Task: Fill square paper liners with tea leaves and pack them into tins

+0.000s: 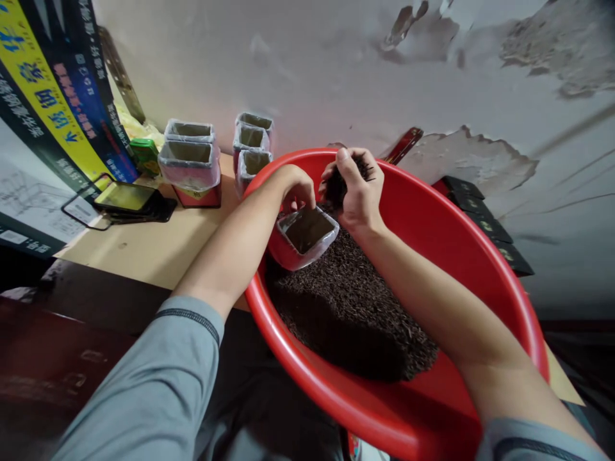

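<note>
My left hand [298, 187] grips the far edge of a red tin [303, 256] lined with a clear plastic bag. The tin tilts, open side up, inside a big red plastic basin [471, 282]. Closed around a handful of dark, thin, dry pieces that look like loose tea leaves [339, 186], my right hand [362, 192] is just above and to the right of the tin's mouth. More of these tea leaves [350, 307] cover the basin's floor in a heap. How full the tin is, I cannot tell.
Several bag-lined tins [189, 160] stand on the table [192, 246] to the left. Near them lie stacked black-framed lids [127, 198] and a green box [144, 153]. A tall printed carton [52, 109] stands at the left. Black boxes [485, 218] lie behind the basin, by the peeling wall.
</note>
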Tool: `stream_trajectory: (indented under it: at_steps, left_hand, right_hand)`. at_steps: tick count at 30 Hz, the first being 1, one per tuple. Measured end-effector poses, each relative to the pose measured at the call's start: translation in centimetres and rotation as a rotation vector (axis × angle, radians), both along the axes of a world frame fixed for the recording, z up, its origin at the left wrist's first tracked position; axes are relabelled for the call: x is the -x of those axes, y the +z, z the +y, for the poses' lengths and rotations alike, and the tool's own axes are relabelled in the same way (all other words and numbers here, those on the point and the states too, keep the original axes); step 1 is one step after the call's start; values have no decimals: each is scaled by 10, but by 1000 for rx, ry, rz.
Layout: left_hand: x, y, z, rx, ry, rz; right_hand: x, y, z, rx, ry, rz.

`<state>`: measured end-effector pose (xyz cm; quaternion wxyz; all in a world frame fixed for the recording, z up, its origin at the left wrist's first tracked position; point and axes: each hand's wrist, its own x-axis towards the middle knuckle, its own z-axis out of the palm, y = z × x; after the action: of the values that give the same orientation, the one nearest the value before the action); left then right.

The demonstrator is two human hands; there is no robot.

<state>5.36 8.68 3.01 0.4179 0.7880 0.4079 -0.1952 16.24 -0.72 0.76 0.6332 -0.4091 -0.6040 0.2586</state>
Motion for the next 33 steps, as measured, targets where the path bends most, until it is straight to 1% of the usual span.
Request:
stream_trajectory:
  at_steps: [2,5,8,11,13,15,16,18,20,21,22,24,25,27,29,31,33]
  left_hand:
    - [3,-3,5,13,-38,-33]
    - [9,-3,11,41,-79,-77]
    - [12,-2,14,30,-57,-100]
    - [12,-2,17,-5,-18,-121]
    - [12,-4,18,-23,-7,-118]
    - [11,-5,19,-35,-4,-103]
    - [11,-5,18,-40,2,-95]
    - [11,-6,18,-45,19,-92]
    - [11,-6,19,-49,32,-88]
    - [10,-6,20,-51,25,-84]
    - [10,-6,21,-54,9,-80]
    - [8,-5,22,-63,-27,-70]
    - [8,-5,23,-67,-39,-65]
    - [7,-4,23,-69,-41,-54]
    - [7,-3,22,-59,-22,-46]
    - [8,-3,22,-44,-3,-49]
    - [8,-4,22,-42,10,-53]
  right_hand:
    - [2,1,-1,-3,14,16]
    - [2,5,-4,-9,51,2]
    - [4,4,-6,-3,89,8]
    - [7,-1,-8,-24,128,25]
    - [3,-6,-8,-11,148,1]
    - [-10,-10,-6,56,154,-59]
    - [-22,-13,-4,95,145,-102]
    - [-55,-19,2,156,82,-235]
    - [-96,-29,5,226,-58,-454]
    - [-117,-36,3,308,-150,-617]
    - [-135,-44,-1,441,-247,-810]
    - [-160,-66,-14,795,-368,-1206]
    - [-166,-78,-22,898,-387,-1272]
    - [-169,-101,-37,958,-419,-1331]
    - [-165,-117,-47,927,-437,-1363]
    - [-161,-124,-50,875,-419,-1394]
    - [-159,-124,-49,828,-369,-1414]
